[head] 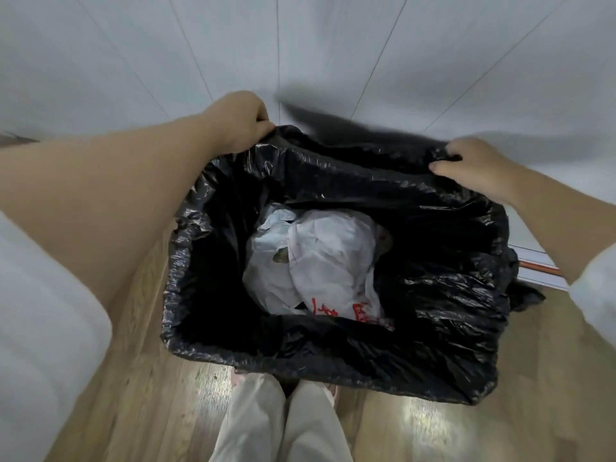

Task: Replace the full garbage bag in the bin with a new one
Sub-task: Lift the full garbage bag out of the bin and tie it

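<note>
A black garbage bag [433, 295] lines the bin below me, its rim folded over the bin's edges so the bin itself is hidden. Down inside lies white crumpled trash [320, 258], including a white plastic bag with red print. My left hand [240, 123] is closed on the bag's far-left corner. My right hand [473, 165] pinches the bag's far-right corner. The far edge of the bag between my hands is lifted slightly.
A pale panelled wall [300, 55] stands just behind the bin. The floor is light wood [140, 395]. My legs in beige trousers [280, 425] stand against the bin's near side. A white strip with a red line [536, 265] lies at the right.
</note>
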Tool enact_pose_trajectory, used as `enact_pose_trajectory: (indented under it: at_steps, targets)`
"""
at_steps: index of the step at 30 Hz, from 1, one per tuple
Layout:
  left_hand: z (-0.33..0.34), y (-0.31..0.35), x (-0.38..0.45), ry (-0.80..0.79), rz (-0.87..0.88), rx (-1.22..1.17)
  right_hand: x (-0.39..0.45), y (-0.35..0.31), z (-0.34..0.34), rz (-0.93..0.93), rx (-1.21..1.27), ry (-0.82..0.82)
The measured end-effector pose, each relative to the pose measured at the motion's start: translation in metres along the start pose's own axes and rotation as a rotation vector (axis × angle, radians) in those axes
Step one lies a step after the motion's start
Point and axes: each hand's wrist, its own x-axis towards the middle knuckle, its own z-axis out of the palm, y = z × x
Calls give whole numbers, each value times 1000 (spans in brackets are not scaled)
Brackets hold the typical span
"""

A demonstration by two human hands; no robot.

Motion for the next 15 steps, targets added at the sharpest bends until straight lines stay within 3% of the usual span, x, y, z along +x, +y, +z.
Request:
enact_pose_trajectory:
  at_steps: [2, 5, 8, 10, 12, 15]
  targets:
    - [1, -3, -8, 73, 54, -45, -7, -2, 1, -67, 115, 93]
    - [-2, -10, -19, 187, 106, -191, -12, 4, -6, -99, 97, 85]
    - [-5, -9, -30, 86, 144, -107, -19, 3, -14, -76, -152, -163]
    - [-3, -6, -32, -49, 154, 10, -21, -1, -12, -98, -330, -206]
    - [1, -1, -33, -119, 179, 151, -23, -4, 1, -180, -520, -133]
    - [8, 4, -29, -68, 204, 353, -33, 4, 20, -275, -684, 80]
